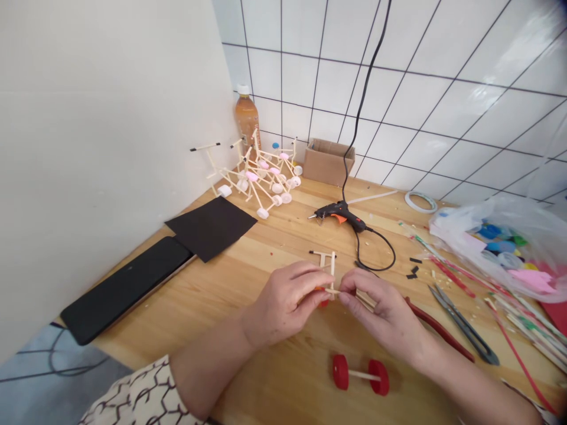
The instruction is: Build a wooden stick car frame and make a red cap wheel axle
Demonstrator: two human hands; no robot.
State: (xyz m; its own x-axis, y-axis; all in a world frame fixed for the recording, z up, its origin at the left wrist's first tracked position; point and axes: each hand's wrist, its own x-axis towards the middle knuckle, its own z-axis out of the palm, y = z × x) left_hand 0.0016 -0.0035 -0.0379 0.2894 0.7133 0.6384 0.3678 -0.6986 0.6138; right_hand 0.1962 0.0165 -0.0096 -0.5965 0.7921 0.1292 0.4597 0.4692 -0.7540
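Note:
Both hands meet over the wooden table around a small frame of pale wooden sticks [332, 268]. Thumb and fingers of my left hand [292, 298] are pinched on the frame, with a bit of red showing beneath them. From the other side, my right hand [387, 310] pinches the end of a short stick in it. Behind the fingers shows a crossbar with black ends [322, 255]; the fingers hide most of the joints. Closer to me lies a pair of red wheels [340, 372] joined by a pale stick axle [361, 375].
A black glue gun [341, 213] with its cord lies beyond the hands. Red-handled pliers [438, 327] and metal snips [465, 324] are at right, near loose sticks and a plastic bag [505, 236]. Several stick models [266, 177], a cardboard box [328, 162] and a bottle [247, 118] stand behind.

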